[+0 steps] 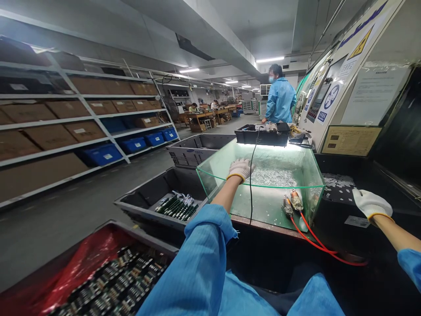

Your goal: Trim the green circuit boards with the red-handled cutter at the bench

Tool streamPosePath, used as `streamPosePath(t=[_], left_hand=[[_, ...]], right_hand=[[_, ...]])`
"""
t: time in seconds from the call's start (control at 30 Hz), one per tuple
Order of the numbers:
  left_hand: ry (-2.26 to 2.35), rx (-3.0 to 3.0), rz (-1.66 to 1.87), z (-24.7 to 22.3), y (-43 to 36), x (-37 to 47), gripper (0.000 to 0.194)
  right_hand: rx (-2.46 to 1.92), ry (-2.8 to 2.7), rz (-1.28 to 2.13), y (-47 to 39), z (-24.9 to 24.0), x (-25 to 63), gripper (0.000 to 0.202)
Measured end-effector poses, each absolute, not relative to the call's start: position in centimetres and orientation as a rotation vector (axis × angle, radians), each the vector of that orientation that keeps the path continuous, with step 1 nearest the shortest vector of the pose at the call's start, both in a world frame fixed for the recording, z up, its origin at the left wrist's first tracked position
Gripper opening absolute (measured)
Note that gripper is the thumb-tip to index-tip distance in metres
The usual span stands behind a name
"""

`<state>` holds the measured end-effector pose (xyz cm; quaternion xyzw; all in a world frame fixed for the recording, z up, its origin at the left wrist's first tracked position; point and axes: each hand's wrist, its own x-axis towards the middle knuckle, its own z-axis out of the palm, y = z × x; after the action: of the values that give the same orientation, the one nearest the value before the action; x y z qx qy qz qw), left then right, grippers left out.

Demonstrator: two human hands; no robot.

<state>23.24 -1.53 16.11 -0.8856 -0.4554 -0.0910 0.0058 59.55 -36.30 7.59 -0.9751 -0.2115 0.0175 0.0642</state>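
My left hand, in a white knit glove with a yellow cuff, reaches over the front rim of a clear glass box. Its fingers are stretched out, with nothing visible in them. Inside the box, two orange-and-silver hand tools stand side by side, with red hoses running out from them. Small white bits litter the glass. My right hand, gloved alike, is over the black surface at the right, close to small white pieces. Its fingers point left, seemingly extended and holding nothing.
A grey crate holds a row of green circuit boards. Nearer, red plastic lines a bin of boards. A black tray sits behind the box. A person in blue stands beyond. Shelves line the left.
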Motion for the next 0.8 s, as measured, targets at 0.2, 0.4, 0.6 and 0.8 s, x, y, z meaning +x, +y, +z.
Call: streamPosePath(t=[0.2,0.4,0.6,0.8], left_hand=[[-1.421,-2.784,-0.283,16.13,-1.61,23.25,0.070],[-1.428,-2.780,-0.289,16.06,-1.55,23.26,0.067],[-1.429,-2.774,-0.283,16.08,-1.42,23.27,0.066],[-1.427,-2.779,-0.270,16.30,-1.79,23.20,0.067]], right_hand=[[-2.927,-0.646,0.081,-36.35,7.74,59.40,0.069],[-2.926,-0.639,0.053,-36.39,7.35,59.82,0.068],[-2.934,-0.648,0.050,-36.34,7.29,59.88,0.068],[-2.937,-0.634,0.060,-36.40,7.67,59.35,0.068]])
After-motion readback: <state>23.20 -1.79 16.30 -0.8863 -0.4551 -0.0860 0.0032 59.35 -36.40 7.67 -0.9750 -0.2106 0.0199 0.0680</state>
